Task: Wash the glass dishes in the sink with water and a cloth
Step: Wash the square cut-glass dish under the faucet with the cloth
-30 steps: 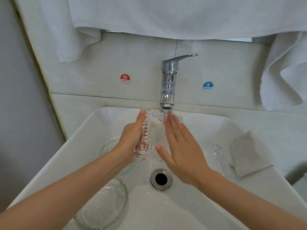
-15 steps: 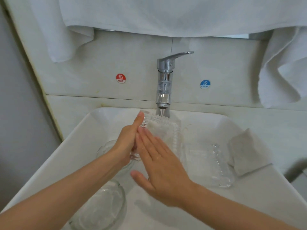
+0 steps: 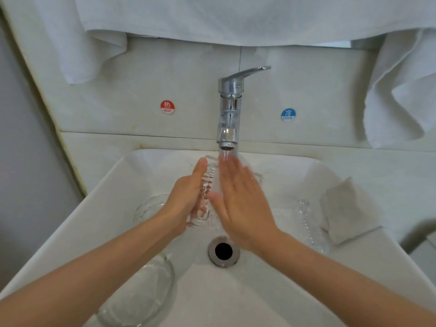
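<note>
Ribbed glass dish [image 3: 208, 182] is held on edge under the running faucet [image 3: 228, 109], above the sink [image 3: 236, 298]. It is gripped by the left hand [image 3: 186, 199], fingers curled round it. The right hand [image 3: 240, 204] is pressed flat against the dish's other face, fingers straight, nothing grasped. Round glass bowl [image 3: 139, 296] and rectangular glass dish [image 3: 304, 223] are seen in the sink, cloth [image 3: 349, 211] on its right rim.

The right hand [image 3: 240, 199] has slid up the ribbed glass dish [image 3: 208, 182], now edge-on, fingertips reaching under the tap [image 3: 230, 109]; the drain [image 3: 223, 251] below the tap is uncovered
</note>
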Action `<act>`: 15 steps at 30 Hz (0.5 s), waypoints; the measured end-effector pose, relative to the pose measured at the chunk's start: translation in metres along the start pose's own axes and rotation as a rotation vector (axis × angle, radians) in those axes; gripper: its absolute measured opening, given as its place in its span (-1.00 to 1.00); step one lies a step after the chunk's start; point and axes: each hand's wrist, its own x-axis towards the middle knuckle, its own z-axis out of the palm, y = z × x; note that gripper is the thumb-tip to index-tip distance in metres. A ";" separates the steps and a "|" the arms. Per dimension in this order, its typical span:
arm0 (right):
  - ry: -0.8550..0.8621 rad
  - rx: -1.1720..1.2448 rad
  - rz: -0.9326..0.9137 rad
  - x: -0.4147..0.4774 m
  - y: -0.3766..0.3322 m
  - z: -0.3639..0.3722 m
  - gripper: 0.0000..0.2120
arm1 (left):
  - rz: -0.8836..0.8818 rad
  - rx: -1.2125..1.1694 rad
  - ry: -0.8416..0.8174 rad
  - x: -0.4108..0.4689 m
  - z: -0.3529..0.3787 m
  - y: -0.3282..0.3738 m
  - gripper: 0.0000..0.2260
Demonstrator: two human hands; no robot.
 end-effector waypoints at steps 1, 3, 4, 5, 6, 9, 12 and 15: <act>-0.027 -0.001 0.063 -0.001 0.010 -0.004 -0.30 | 0.011 -0.003 -0.006 -0.001 0.001 0.001 -0.46; -0.023 -0.005 0.158 -0.006 0.016 -0.008 -0.28 | 0.024 -0.015 -0.018 -0.001 0.003 0.002 -0.47; -0.005 -0.037 0.149 -0.010 0.009 -0.006 -0.27 | 0.022 -0.015 -0.023 -0.001 0.003 0.001 -0.48; 0.012 -0.080 0.103 -0.014 0.000 0.000 -0.28 | 0.017 -0.016 -0.025 -0.002 0.004 0.001 -0.48; 0.028 -0.093 0.050 -0.016 -0.010 0.007 -0.31 | 0.016 -0.017 -0.024 -0.002 0.005 0.000 -0.48; 0.096 -0.080 -0.050 -0.002 -0.021 0.010 -0.38 | 0.002 -0.023 0.012 0.000 0.005 -0.001 -0.46; 0.031 -0.018 0.110 0.012 0.011 -0.007 -0.36 | 0.044 0.008 0.023 0.001 0.000 0.005 -0.38; 0.015 0.003 0.210 0.003 0.016 -0.010 -0.30 | 0.062 0.020 -0.004 0.002 -0.001 0.005 -0.35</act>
